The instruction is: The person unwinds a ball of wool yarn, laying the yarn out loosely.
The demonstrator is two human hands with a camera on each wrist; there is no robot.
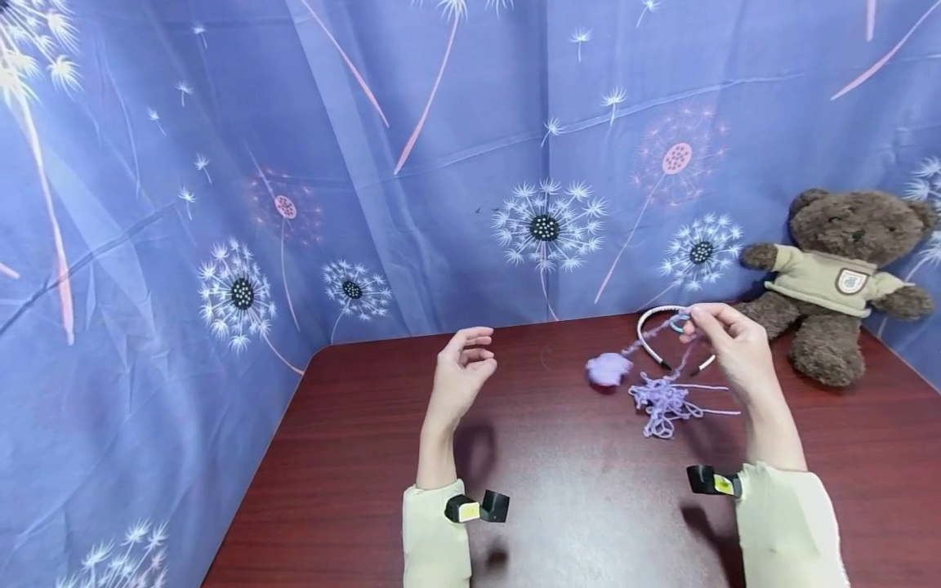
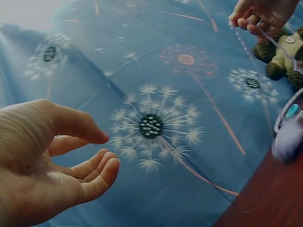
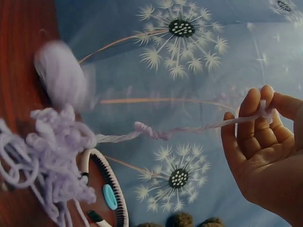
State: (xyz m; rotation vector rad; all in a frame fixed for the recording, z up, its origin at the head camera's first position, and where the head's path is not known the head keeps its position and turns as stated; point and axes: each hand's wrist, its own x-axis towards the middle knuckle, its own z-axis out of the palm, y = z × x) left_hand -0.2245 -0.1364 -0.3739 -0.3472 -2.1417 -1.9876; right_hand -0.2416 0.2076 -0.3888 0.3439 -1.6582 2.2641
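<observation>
I count two hands (image 1: pixel 457 376) here, one teddy bear (image 1: pixel 831 282), one headband (image 3: pixel 113 176), one blue ring (image 3: pixel 108 195), one yarn ball (image 1: pixel 608 370), one yarn tangle (image 1: pixel 663 397).

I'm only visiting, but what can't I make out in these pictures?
Design of the badge on the teddy bear: head view, too small.
Texture of the purple bundle: right wrist view, blurred.
Path of the purple yarn: right wrist view, loops cover each other.
Part of the white headband: head view, hidden behind the right hand.
Rest of the left hand: left wrist view, cut off by the left edge.
</observation>
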